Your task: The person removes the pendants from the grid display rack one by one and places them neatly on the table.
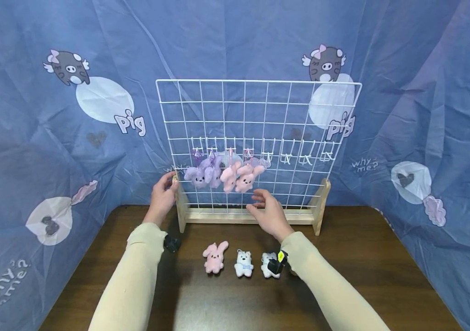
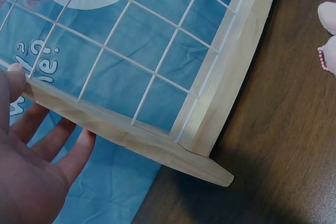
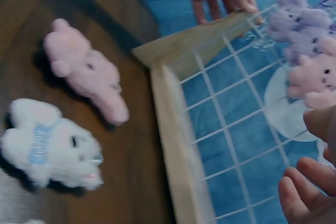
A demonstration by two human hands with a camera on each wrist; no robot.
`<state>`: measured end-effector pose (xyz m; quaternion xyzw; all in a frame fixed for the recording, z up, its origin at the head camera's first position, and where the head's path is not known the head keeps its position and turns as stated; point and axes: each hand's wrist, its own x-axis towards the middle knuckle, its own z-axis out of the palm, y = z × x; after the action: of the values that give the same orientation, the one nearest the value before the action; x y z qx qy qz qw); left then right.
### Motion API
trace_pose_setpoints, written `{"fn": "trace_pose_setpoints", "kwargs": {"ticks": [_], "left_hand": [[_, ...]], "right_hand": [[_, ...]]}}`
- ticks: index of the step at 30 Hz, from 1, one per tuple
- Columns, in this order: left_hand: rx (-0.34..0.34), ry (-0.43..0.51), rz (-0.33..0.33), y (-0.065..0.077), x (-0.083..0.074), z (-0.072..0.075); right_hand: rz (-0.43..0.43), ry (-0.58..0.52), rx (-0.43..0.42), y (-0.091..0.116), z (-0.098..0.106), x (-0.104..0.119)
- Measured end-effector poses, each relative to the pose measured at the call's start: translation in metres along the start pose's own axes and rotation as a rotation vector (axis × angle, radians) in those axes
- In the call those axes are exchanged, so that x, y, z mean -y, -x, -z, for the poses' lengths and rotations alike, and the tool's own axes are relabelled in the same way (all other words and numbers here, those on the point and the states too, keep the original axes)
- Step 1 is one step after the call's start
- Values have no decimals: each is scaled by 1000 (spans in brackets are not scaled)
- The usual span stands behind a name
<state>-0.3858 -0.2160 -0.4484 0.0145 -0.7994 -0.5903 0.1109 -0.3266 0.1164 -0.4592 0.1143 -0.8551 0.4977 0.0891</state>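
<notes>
My left hand grips the top of the left wooden post of a white wire grid rack, thumb in front and fingers behind. My right hand, fingers loosely bent and holding nothing, hovers before the grid just under the hanging plush charms. Two purple rabbit charms and two pink rabbit charms hang side by side on the left hooks. On the table lie a pink rabbit charm, a white bear charm with a blue bow, and another white bear charm, partly covered by the right wrist camera.
Several bare white hooks continue the row to the right on the grid. A wooden base bar joins the rack's two posts on the brown table. Blue printed cloth hangs behind and at both sides.
</notes>
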Motion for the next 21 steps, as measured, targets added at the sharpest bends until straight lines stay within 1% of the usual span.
{"fn": "trace_pose_setpoints", "kwargs": {"ticks": [3,7,14,18,21], "left_hand": [[3,3,1,0,-1,0],[7,6,0,1,-1,-1],[-10,11,-2,1,0,0],[-7,7,-2,1,0,-1],[-3,8,2,1,-1,-2]], "right_hand": [[-21,-26,-30,-5,12,6],[-19,-91,-72,-13,22,14],[29,-186,-138,-24,28,24],[27,-249,-152,-26,30,30],[23,-264,-153,-27,32,34]]}}
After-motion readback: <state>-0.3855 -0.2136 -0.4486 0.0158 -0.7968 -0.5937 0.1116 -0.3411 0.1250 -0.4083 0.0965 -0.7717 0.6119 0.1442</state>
